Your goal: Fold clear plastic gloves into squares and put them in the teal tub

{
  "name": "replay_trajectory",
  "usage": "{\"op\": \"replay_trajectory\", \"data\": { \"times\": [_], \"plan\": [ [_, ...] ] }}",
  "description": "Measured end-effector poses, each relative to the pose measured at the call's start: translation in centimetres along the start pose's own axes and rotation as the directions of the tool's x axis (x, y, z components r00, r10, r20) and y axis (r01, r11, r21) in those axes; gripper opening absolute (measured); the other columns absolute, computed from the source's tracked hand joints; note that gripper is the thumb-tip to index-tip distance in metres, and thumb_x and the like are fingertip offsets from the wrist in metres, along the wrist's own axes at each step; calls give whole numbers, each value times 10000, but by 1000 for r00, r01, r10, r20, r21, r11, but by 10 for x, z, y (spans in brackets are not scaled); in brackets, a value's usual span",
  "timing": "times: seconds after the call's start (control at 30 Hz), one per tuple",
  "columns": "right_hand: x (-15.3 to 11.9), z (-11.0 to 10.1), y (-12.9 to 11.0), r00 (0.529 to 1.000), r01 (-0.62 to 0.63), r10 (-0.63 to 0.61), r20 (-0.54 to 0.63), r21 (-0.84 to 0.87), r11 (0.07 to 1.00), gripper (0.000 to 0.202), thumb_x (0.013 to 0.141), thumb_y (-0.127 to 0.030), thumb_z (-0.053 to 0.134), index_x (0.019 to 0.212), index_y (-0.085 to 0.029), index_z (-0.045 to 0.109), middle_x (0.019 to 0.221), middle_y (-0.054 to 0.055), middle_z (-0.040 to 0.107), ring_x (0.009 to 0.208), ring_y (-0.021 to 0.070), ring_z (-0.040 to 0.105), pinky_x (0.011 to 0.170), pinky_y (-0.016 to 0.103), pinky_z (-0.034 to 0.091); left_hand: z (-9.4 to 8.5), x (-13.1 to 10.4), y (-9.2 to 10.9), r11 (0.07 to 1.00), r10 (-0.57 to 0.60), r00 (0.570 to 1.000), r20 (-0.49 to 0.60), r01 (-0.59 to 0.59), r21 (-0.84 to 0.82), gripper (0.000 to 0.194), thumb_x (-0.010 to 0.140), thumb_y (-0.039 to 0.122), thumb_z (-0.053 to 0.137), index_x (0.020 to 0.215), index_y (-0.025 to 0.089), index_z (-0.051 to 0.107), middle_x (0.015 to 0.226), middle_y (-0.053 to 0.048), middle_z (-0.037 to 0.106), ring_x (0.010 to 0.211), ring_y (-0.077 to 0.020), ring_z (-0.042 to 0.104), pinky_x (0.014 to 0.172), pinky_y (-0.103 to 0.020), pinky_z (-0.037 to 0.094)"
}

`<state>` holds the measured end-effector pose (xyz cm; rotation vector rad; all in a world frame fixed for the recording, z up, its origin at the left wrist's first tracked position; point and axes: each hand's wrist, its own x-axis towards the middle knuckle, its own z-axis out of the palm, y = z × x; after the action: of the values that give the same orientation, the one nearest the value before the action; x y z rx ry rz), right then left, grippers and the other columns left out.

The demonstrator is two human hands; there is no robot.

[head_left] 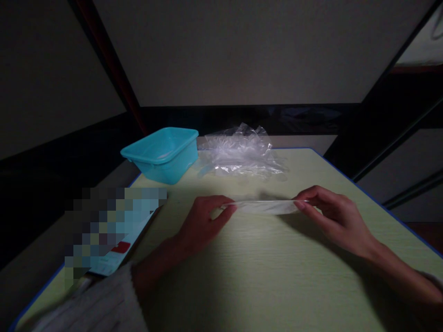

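Note:
A clear plastic bag point(265, 206) is stretched flat between my two hands, just above the table. My left hand point(204, 221) pinches its left end between thumb and fingers. At the right end, my right hand point(337, 219) pinches it in the same way. Beyond it lies a crumpled heap of clear plastic bags point(242, 154) near the table's far edge. Left of the heap stands a turquoise plastic basin point(176, 161), its inside mostly hidden by its rim and the dim light.
The pale table point(259, 281) has a blue edge. A phone or tablet with a lit screen point(138, 230), partly pixelated, lies at the left beside my left forearm. Behind the table rises a grey panel point(242, 55) with dark bands.

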<state>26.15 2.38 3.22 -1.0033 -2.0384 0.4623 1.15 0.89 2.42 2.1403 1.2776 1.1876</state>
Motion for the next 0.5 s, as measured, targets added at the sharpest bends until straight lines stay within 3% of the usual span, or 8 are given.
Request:
{"op": "replay_trajectory", "data": {
  "times": [0.13, 0.23, 0.37, 0.5],
  "plan": [
    [2, -2, -8, 991, -83, 101, -84, 189, 978, 124, 807, -290, 576, 715, -208, 572, 570, -10, 590, 487, 107, 543, 428, 211, 440, -9, 1, 11, 985, -48, 998, 39, 54, -163, 180, 784, 196, 523, 647, 143, 628, 603, 6, 678, 559, -118, 640, 523, -178, 476],
    [3, -3, -13, 977, -155, 192, -92, 309, 938, 154, 767, -324, 629, 681, -210, 574, 494, -31, 552, 419, 98, 498, 375, 205, 397, -13, 0, 19, 924, -144, 981, 130, 180, -339, 171, 784, 223, 514, 658, 145, 599, 590, 8, 669, 470, -98, 621, 429, -157, 445],
    [5, -4, -18, 951, -268, 309, -8, 478, 836, 233, 729, -393, 662, 641, -203, 561, 427, -53, 497, 350, 72, 416, 325, 187, 304, -16, -1, 30, 774, -282, 932, 229, 362, -520, 170, 758, 285, 520, 643, 160, 529, 601, 3, 669, 367, -95, 581, 323, -151, 381],
    [9, 0, -15, 903, -412, 399, 159, 581, 701, 269, 678, -390, 708, 618, -182, 549, 429, -56, 514, 341, 45, 401, 332, 167, 278, -14, 3, 31, 653, -438, 849, 296, 527, -545, 180, 711, 303, 536, 607, 161, 501, 538, 5, 644, 338, -98, 557, 315, -156, 377]
  ]
}}
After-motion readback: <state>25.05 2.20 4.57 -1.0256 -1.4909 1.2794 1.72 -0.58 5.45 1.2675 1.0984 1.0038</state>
